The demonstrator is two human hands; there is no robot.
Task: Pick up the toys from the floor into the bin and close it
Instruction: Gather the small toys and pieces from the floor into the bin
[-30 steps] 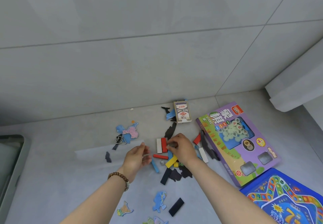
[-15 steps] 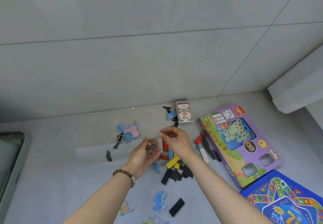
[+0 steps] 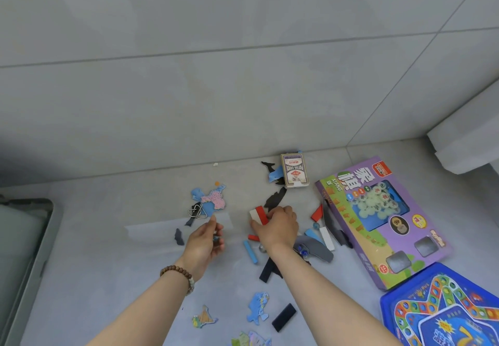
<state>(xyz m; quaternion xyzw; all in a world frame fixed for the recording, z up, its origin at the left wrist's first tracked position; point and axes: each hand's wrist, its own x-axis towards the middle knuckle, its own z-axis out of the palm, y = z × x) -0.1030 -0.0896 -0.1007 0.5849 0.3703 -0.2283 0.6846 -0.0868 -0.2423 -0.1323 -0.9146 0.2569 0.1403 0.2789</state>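
My right hand grips the red and white blocks. My left hand is half curled; I cannot tell if it holds anything.

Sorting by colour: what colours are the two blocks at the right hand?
One red block, one white block; head view.

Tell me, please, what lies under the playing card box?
From under the box a blue puzzle piece pokes out leftward, beside a black piece; anything else beneath is covered.
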